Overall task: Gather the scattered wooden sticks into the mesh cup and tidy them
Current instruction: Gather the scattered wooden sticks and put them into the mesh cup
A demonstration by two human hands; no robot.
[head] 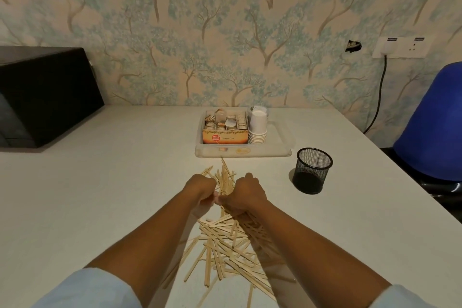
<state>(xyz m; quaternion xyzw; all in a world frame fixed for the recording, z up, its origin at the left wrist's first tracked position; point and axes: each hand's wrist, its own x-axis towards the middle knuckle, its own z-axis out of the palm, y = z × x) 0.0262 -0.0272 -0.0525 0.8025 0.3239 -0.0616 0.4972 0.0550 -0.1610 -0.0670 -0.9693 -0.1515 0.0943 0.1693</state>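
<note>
A loose heap of flat wooden sticks [225, 245] lies scattered on the white table in front of me, between my forearms. My left hand [201, 191] and my right hand [246, 194] are side by side above the far end of the heap, fingers curled round a bundle of sticks [225, 177] whose ends fan out beyond the knuckles. The black mesh cup [312, 170] stands upright to the right of my hands, apart from them, and looks to hold no sticks.
A clear tray [280, 152] behind the sticks holds a tea box [225, 136] and a stack of white paper cups [258, 125]. A black microwave [42, 97] sits at the far left. A blue chair [432, 122] stands off the table's right edge.
</note>
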